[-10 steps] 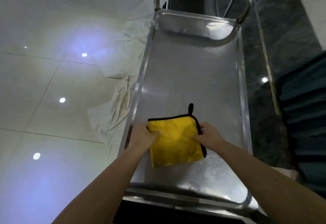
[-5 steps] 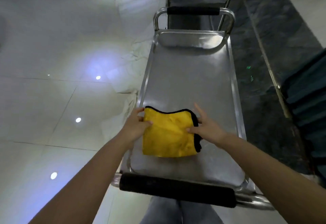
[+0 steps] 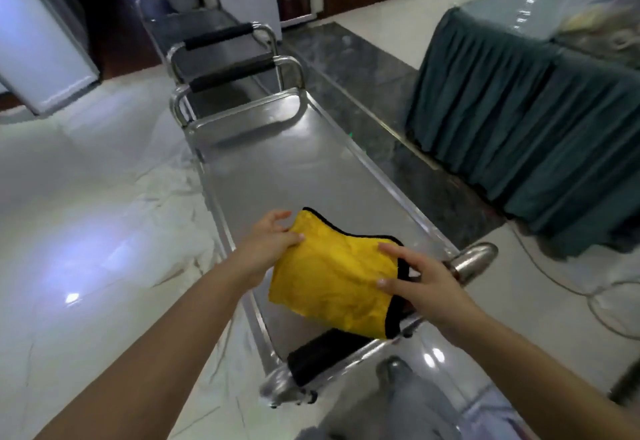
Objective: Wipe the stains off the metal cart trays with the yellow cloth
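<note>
The yellow cloth with a black hem hangs lifted over the near end of the metal cart tray. My left hand pinches its left edge between thumb and fingers. My right hand holds its right edge, thumb on top and fingers spread. The tray is long, shiny steel with a raised rim. Its near handle with a black grip shows under the cloth.
Two more steel carts with black-grip handles stand in line beyond the tray. A table draped in dark green cloth is to the right. White sheeting lies on the glossy floor at left. A cable runs on the floor at right.
Both hands have lifted the cloth off the tray and drawn it toward the near handle. My view has tilted up and swung, so more of the room shows.
</note>
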Available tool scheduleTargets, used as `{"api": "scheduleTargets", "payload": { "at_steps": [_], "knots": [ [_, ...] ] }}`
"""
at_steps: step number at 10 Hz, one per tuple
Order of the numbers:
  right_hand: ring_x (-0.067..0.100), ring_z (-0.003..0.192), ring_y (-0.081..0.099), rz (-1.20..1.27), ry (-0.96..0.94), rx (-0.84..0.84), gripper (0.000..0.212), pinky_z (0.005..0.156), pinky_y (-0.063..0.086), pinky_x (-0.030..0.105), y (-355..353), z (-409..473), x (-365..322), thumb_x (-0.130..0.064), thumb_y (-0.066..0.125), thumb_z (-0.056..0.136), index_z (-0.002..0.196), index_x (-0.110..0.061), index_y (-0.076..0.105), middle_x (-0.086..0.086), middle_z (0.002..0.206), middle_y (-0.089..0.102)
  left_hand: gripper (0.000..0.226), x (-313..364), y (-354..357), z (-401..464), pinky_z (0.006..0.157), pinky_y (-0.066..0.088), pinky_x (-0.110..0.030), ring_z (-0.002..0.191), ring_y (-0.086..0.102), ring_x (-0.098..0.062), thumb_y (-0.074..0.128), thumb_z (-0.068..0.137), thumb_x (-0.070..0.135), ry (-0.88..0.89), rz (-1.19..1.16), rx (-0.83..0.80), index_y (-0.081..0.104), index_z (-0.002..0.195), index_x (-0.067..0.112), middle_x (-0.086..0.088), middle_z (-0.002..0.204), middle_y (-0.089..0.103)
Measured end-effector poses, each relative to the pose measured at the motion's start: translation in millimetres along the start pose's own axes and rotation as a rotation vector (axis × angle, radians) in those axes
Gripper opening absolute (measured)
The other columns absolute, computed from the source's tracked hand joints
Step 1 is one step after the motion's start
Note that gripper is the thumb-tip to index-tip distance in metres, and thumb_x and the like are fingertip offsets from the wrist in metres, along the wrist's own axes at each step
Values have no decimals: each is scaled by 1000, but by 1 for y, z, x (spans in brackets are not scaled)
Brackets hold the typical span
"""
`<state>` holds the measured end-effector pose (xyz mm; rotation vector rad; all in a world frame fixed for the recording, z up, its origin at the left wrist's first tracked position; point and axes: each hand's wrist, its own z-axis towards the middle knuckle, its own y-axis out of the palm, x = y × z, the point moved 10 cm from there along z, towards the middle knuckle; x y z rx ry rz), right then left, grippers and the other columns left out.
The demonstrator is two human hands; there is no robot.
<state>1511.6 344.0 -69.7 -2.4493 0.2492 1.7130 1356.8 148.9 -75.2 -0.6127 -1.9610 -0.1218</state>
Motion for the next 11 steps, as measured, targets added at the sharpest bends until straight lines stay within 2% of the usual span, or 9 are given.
{"api": "scheduleTargets", "payload": {
  "at_steps": [1, 3, 5, 6, 7, 8, 9, 10, 11],
  "knots": [
    [8, 103, 58, 78, 33, 149, 54, 73, 57, 20, 8, -44, 40, -20, 76, 77, 119, -46, 54, -15, 120, 51, 57, -9, 24, 1, 101, 45, -45, 114, 54, -29, 69, 87, 17, -7, 123, -139, 43, 136, 23, -12, 130, 52],
    [25, 100, 65, 146, 68, 314, 60, 71, 59, 33, 16, -105, 93, -6, 67, 86, 128, -44, 47, 0, 132, 49, 54, -25, 70, -4, 93, 48, -38, 105, 57, -25, 66, 90, 16, 107, 381, -241, 40, 138, 17, -15, 127, 55],
    [23, 98, 65, 162, 200, 308, 56, 80, 53, 34, 31, -141, 125, -12, 63, 89, 138, -32, 43, 1, 116, 58, 63, -66, 95, -19, 107, 38, -39, 130, 46, -27, 60, 92, 38, 143, 521, -236, 36, 146, 16, -11, 146, 43],
    [21, 103, 60, 66, 209, 353, 51, 90, 48, 35, 31, -170, 129, -13, 62, 90, 135, -30, 44, 3, 116, 57, 68, -72, 104, -42, 107, 40, -40, 125, 50, -22, 56, 86, 60, 190, 491, -285, 45, 141, 22, -9, 142, 50],
    [13, 95, 59, 4, 198, 410, 46, 79, 47, 21, 30, -197, 135, -15, 62, 90, 132, -28, 48, 2, 115, 58, 90, -79, 111, -66, 105, 42, -47, 125, 51, -24, 51, 71, 79, 275, 610, -336, 38, 145, 30, -4, 141, 51],
    [6, 87, 58, 12, 174, 460, 43, 65, 46, 11, 24, -210, 139, -17, 61, 91, 131, -27, 50, 0, 113, 59, 76, -73, 117, -82, 103, 42, -51, 126, 50, -28, 53, 84, 61, 399, 735, -346, 31, 149, 26, -7, 143, 48],
    [4, 90, 58, 6, 133, 485, 35, 64, 43, 14, 27, -208, 130, -19, 60, 91, 124, -29, 54, -1, 116, 60, 62, -60, 112, -98, 103, 43, -51, 127, 48, -28, 60, 92, 38, 459, 744, -307, 35, 147, 23, -8, 143, 47],
    [9, 104, 57, -77, 94, 483, 43, 71, 44, 15, 35, -199, 108, -23, 60, 91, 132, -29, 52, -4, 125, 56, 48, -47, 97, -105, 98, 48, -48, 117, 56, -24, 60, 92, 36, 482, 651, -287, 50, 137, 23, -6, 130, 59],
    [13, 112, 57, -104, 40, 501, 43, 88, 48, 28, 39, -188, 79, -24, 58, 91, 133, -29, 51, -3, 129, 57, 29, -35, 87, -107, 89, 54, -41, 103, 63, -19, 63, 91, 31, 479, 552, -324, 64, 120, 24, -4, 111, 68]
  ]
}}
